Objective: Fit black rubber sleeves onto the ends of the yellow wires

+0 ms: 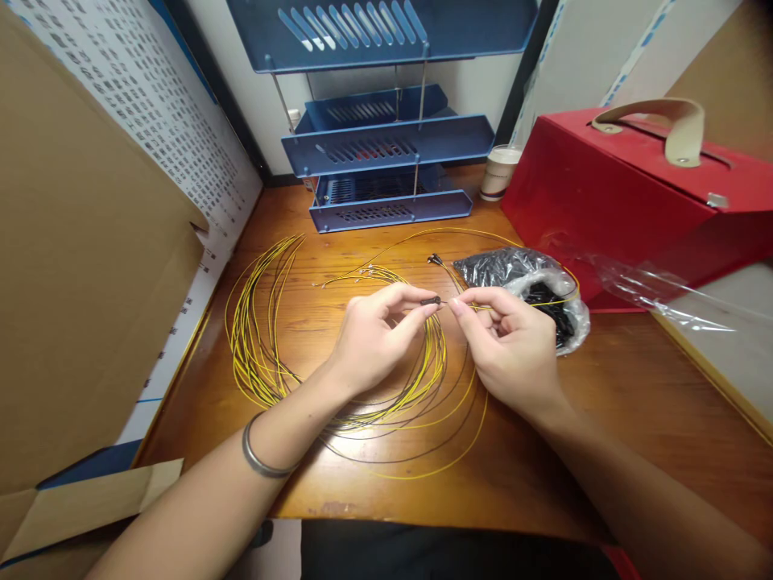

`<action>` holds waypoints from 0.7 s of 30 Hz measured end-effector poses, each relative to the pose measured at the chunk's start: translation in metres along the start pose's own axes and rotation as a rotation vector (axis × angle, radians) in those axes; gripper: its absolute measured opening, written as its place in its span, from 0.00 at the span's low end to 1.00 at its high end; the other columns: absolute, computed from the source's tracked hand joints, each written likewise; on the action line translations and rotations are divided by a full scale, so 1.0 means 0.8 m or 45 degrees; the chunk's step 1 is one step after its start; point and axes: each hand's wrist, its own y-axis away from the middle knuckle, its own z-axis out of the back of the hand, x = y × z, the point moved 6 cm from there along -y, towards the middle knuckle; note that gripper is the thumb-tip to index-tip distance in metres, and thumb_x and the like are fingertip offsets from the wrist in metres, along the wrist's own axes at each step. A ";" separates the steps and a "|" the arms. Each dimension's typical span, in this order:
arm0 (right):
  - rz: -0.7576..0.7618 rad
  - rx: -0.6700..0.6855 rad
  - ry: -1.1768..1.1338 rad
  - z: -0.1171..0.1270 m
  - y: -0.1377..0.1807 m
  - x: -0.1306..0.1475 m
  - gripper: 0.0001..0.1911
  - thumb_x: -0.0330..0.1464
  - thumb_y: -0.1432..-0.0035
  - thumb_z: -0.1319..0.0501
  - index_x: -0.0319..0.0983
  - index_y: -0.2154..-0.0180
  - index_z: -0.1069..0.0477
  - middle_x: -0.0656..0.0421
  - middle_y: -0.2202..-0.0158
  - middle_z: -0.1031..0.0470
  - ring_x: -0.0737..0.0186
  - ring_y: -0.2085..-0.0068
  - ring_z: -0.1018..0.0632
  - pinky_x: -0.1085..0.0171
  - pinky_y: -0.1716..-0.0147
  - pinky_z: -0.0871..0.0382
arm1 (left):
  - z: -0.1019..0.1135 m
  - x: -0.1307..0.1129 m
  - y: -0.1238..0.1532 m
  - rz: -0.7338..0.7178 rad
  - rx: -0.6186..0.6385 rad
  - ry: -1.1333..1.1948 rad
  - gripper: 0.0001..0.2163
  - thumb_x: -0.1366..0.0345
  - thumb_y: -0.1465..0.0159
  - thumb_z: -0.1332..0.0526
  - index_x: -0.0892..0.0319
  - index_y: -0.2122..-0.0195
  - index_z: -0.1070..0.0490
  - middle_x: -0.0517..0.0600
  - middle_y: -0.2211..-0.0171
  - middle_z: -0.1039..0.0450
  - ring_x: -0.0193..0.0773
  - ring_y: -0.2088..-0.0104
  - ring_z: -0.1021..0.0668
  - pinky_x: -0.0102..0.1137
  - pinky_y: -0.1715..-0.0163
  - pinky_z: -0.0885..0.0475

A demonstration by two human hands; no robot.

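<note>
The left hand (374, 330) pinches a black connector (431, 301), the right hand (513, 342) a thin wire (445, 302), fingers (409, 293) closed on each.

A smooth grey bangle (257, 465) circles the left forearm (205, 501).

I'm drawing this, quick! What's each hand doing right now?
Left hand: closed, pinching a small black piece.
Right hand: closed, pinching a thin wire.
</note>
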 end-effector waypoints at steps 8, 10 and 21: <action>0.027 0.015 0.045 0.000 0.001 0.001 0.07 0.33 0.38 0.37 0.36 0.66 0.24 0.70 0.84 0.46 0.75 0.83 0.43 0.70 0.82 0.50 | 0.000 -0.001 0.000 -0.028 0.016 -0.066 0.07 0.65 0.35 0.35 0.61 0.58 0.20 0.50 0.62 0.16 0.34 0.63 0.15 0.25 0.62 0.22; 0.025 0.018 0.051 0.000 0.001 0.001 0.07 0.34 0.38 0.37 0.36 0.66 0.24 0.70 0.84 0.46 0.74 0.83 0.43 0.70 0.82 0.49 | 0.000 -0.002 0.000 -0.040 0.020 -0.085 0.07 0.65 0.35 0.35 0.61 0.58 0.20 0.50 0.62 0.16 0.34 0.64 0.15 0.24 0.62 0.22; -0.002 0.051 0.067 0.000 -0.001 0.000 0.07 0.33 0.39 0.36 0.37 0.67 0.24 0.70 0.85 0.47 0.74 0.83 0.44 0.69 0.82 0.51 | 0.000 -0.003 0.001 -0.089 0.011 -0.157 0.07 0.65 0.34 0.35 0.59 0.58 0.19 0.49 0.61 0.16 0.34 0.63 0.15 0.24 0.63 0.22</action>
